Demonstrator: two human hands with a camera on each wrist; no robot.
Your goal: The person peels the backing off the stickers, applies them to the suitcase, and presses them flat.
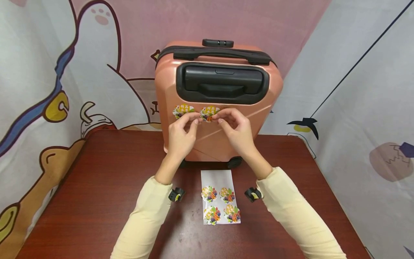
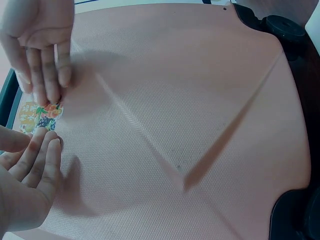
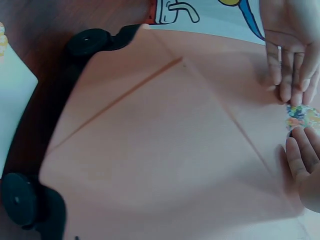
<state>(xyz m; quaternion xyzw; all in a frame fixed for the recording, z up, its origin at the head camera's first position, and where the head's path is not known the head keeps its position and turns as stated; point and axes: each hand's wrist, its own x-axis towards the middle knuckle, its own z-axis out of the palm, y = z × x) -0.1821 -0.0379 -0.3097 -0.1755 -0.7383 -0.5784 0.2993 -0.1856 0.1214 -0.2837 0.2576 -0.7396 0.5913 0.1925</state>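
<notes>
Nearest to the person are two pale yellow sleeves (image 1: 139, 219), and at each cuff there is a small black device (image 1: 176, 194). Between the forearms, in front of the suitcase (image 1: 210, 144), a white sheet (image 1: 216, 176) lies on the dark red-brown table (image 1: 113, 187); its nearer part bears four fruit stickers (image 1: 210, 194). A little behind this sheet, a black wheel (image 1: 234, 162) shows under the suitcase. The left hand (image 1: 182, 135) and the right hand (image 1: 239, 131) are both raised before the front of the suitcase, a little apart from each other. Between them is one colourful sticker (image 1: 209, 112), at the suitcase's front, just below the black recess. The fingertips of the left hand meet its left edge and those of the right hand its right edge; I cannot tell if they pinch it or only press it, nor if it lies fully flat. Another sticker (image 1: 183, 110) is on the suitcase front, just left of this one. Higher on the suitcase are the black pull handle (image 1: 223, 79) in its recess and, beyond, a black carry handle (image 1: 223, 53). Behind the suitcase hangs a pink and white cloth (image 1: 210, 18) with cartoon drawings.
</notes>
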